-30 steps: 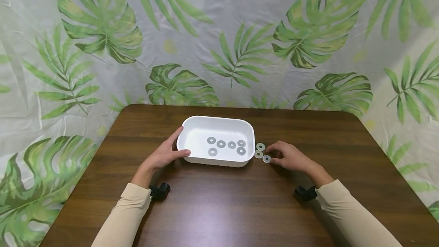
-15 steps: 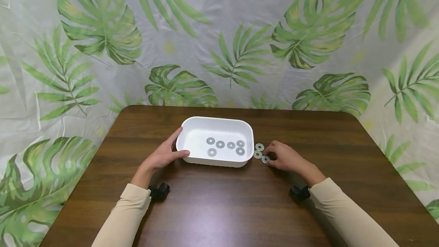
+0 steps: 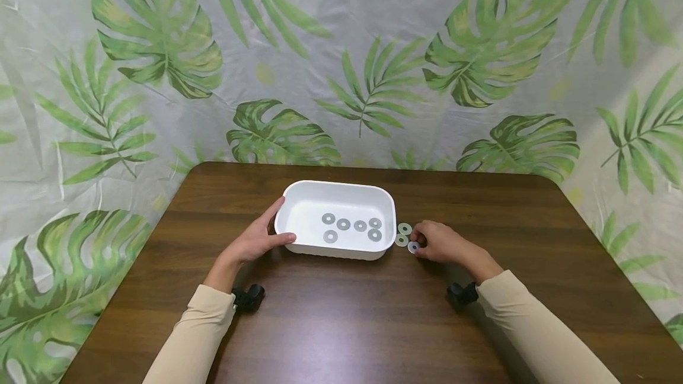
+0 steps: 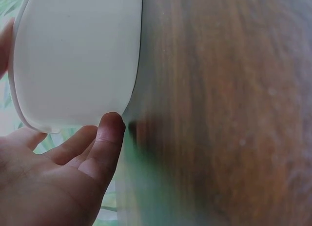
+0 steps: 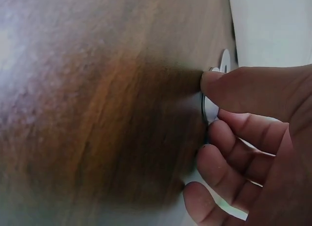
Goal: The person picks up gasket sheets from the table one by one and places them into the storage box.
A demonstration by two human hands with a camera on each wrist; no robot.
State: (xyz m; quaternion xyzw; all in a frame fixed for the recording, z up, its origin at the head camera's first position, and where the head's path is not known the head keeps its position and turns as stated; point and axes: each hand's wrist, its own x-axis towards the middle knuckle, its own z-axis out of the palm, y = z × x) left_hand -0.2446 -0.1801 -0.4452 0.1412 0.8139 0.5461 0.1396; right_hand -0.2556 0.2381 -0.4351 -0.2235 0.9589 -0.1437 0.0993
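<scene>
A white plastic tub [image 3: 299, 249] stands on the table with several flat metal washers [image 3: 343, 224] lying on its floor. My left hand [image 3: 257, 238] grips the tub's left end, thumb over the near rim. In the left wrist view, the fingers [image 4: 109, 131] of that hand press against the tub's end wall. Beside the tub's right end, my right hand [image 3: 445, 243] pinches one washer [image 3: 413, 248] between thumb and index finger. In the right wrist view, the thumb partly covers that washer [image 5: 210, 108]. Two more washers [image 3: 404, 229] lie close by, between that hand and the tub.
The dark wooden table [image 3: 341, 325] has its far edge just behind the tub. A leaf-patterned cloth [image 3: 373, 64] hangs behind it. Black cameras are strapped to both wrists, the left one [image 3: 249, 297] and the right one [image 3: 462, 293] low over the tabletop.
My right hand has shifted slightly left and closed its thumb and index finger on the nearest washer. The left hand and the tub have stayed in place.
</scene>
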